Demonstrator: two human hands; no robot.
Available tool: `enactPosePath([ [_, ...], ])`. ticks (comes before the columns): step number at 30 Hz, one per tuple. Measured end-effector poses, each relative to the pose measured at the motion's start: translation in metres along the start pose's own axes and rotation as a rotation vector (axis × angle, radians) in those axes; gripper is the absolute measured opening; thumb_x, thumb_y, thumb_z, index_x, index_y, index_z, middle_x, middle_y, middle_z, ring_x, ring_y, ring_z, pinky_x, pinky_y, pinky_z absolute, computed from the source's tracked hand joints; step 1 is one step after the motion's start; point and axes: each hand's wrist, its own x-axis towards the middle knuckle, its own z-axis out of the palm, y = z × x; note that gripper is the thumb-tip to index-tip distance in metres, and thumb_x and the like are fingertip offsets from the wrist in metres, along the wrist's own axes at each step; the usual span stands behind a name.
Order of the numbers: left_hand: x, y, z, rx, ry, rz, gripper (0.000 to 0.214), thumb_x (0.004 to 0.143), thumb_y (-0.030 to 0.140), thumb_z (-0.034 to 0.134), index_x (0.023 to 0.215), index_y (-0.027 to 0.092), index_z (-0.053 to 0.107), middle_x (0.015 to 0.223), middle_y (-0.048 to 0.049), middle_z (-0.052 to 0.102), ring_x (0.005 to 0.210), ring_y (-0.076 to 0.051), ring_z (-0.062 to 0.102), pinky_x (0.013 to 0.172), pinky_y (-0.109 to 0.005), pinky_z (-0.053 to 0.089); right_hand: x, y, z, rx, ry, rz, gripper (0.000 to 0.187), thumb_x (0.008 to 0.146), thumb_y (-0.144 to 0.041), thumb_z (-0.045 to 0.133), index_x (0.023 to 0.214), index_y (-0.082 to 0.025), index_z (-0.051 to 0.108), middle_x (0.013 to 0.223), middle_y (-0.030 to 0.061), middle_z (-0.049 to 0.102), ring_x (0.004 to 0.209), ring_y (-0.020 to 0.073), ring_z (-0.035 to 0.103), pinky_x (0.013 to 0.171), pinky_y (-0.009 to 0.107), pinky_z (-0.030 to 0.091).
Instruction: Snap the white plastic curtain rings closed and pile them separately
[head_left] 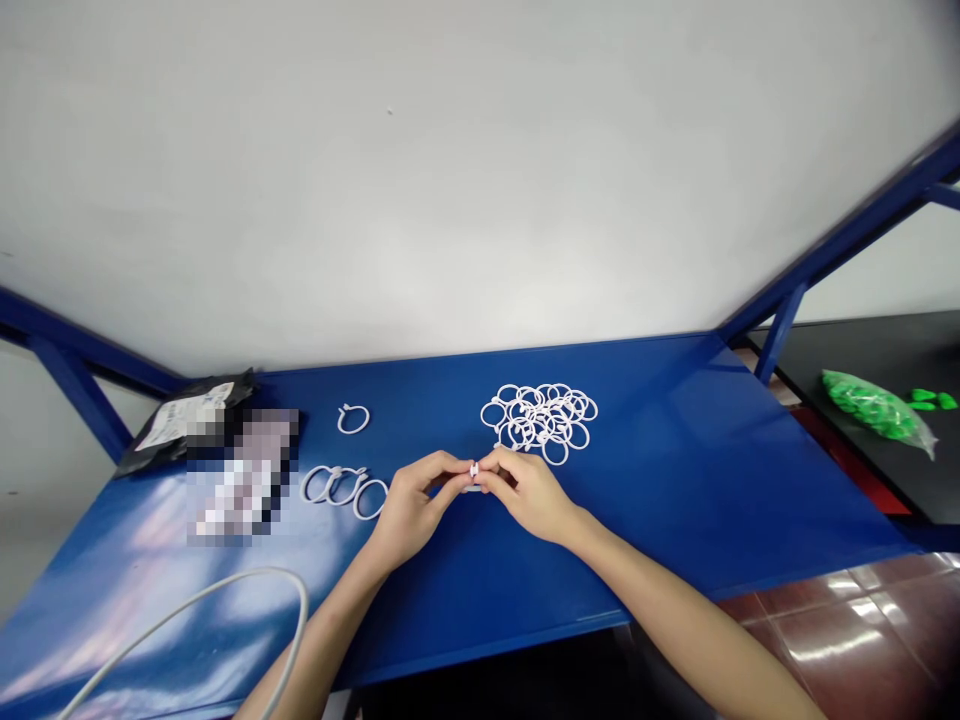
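Observation:
Both my hands meet over the middle of the blue table. My left hand pinches one side of a small white plastic ring, and my right hand pinches the other side. Most of that ring is hidden behind my fingers. Beyond my right hand lies a loose pile of several white rings, overlapping one another. Left of my left hand are a few more white rings close together. One single ring lies apart, farther back, with a small clasp-like piece on its edge.
At the back left lies a black plastic parcel with a white label, beside a blurred-out object. A white cable loops over the front left. Right of the blue table, a dark surface holds a bag of green pieces.

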Motion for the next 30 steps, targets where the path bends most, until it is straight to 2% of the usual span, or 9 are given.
enactPosePath([
  [4, -0.001, -0.003, 0.002, 0.134, 0.027, 0.19, 0.008, 0.095, 0.023, 0.066, 0.095, 0.022, 0.074, 0.089, -0.0036, 0.077, 0.081, -0.016, 0.074, 0.074, -0.025, 0.058, -0.002, 0.002, -0.001, -0.062, 0.001, -0.095, 0.014, 0.104, -0.028, 0.057, 0.096, -0.024, 0.068, 0.089, -0.0011, 0.074, 0.078, 0.0136, 0.068, 0.073, 0.026, 0.05],
  [11, -0.006, -0.011, 0.007, 0.295, 0.018, 0.389, 0.021, 0.099, 0.011, 0.054, 0.095, 0.021, 0.071, 0.091, -0.0029, 0.074, 0.079, -0.011, 0.072, 0.072, -0.02, 0.057, -0.006, 0.011, 0.0, -0.214, -0.035, -0.214, 0.017, 0.105, -0.024, 0.053, 0.098, -0.023, 0.068, 0.095, 0.0005, 0.073, 0.078, 0.0139, 0.068, 0.071, 0.025, 0.05],
  [15, -0.006, -0.015, 0.005, 0.416, -0.018, 0.446, 0.024, 0.101, 0.01, 0.051, 0.096, 0.021, 0.071, 0.092, -0.0028, 0.076, 0.079, -0.011, 0.072, 0.071, -0.02, 0.057, -0.007, 0.013, 0.002, -0.336, -0.067, -0.217, 0.019, 0.105, -0.026, 0.053, 0.095, -0.022, 0.068, 0.091, 0.0004, 0.073, 0.075, 0.0147, 0.069, 0.068, 0.026, 0.051],
  [19, 0.002, -0.015, -0.004, 0.539, 0.012, 0.47, 0.017, 0.099, 0.019, 0.059, 0.107, 0.025, 0.073, 0.104, -0.004, 0.077, 0.096, -0.017, 0.072, 0.084, -0.029, 0.059, -0.004, 0.013, 0.004, -0.447, 0.03, -0.258, 0.018, 0.106, -0.028, 0.052, 0.1, -0.02, 0.068, 0.093, 0.0023, 0.074, 0.077, 0.0159, 0.07, 0.069, 0.028, 0.054],
  [21, 0.007, -0.018, -0.014, 0.688, 0.115, 0.393, 0.019, 0.098, 0.025, 0.062, 0.114, 0.025, 0.073, 0.114, -0.0064, 0.076, 0.107, -0.023, 0.068, 0.094, -0.039, 0.057, 0.0, 0.013, 0.002, -0.513, 0.126, -0.297, 0.02, 0.106, -0.028, 0.051, 0.104, -0.02, 0.069, 0.096, 0.004, 0.074, 0.084, 0.0172, 0.07, 0.074, 0.029, 0.056],
  [23, 0.011, -0.025, -0.026, 0.882, 0.269, 0.216, 0.028, 0.098, 0.029, 0.06, 0.123, 0.022, 0.07, 0.124, -0.0114, 0.072, 0.117, -0.03, 0.063, 0.102, -0.047, 0.051, 0.004, 0.012, -0.004, -0.588, 0.224, -0.302, 0.02, 0.106, -0.027, 0.051, 0.105, -0.02, 0.07, 0.1, 0.0059, 0.073, 0.091, 0.0187, 0.069, 0.077, 0.031, 0.057],
  [25, 0.013, -0.035, -0.038, 1.068, 0.381, 0.006, 0.039, 0.099, 0.033, 0.056, 0.132, 0.013, 0.065, 0.133, -0.0186, 0.066, 0.124, -0.037, 0.056, 0.103, -0.053, 0.048, 0.007, 0.014, -0.013, -0.673, 0.323, -0.256, 0.02, 0.105, -0.025, 0.052, 0.104, -0.02, 0.071, 0.104, 0.0083, 0.07, 0.095, 0.0208, 0.067, 0.077, 0.033, 0.057],
  [28, 0.013, -0.045, -0.05, 1.236, 0.381, -0.212, 0.048, 0.099, 0.036, 0.053, 0.134, 0.004, 0.061, 0.136, -0.0241, 0.062, 0.124, -0.044, 0.051, 0.097, -0.056, 0.047, 0.01, 0.02, -0.031, -0.802, 0.442, -0.144, 0.02, 0.104, -0.024, 0.053, 0.104, -0.019, 0.072, 0.109, 0.0121, 0.067, 0.095, 0.0242, 0.064, 0.073, 0.036, 0.058],
  [30, 0.013, -0.047, -0.052, 1.268, 0.335, -0.27, 0.044, 0.099, 0.035, 0.051, 0.13, 0.006, 0.064, 0.129, -0.0222, 0.066, 0.119, -0.042, 0.053, 0.093, -0.053, 0.047, 0.011, 0.025, -0.041, -0.869, 0.482, -0.071, 0.02, 0.103, -0.025, 0.054, 0.103, -0.018, 0.072, 0.11, 0.0138, 0.065, 0.095, 0.0264, 0.063, 0.071, 0.037, 0.058],
])
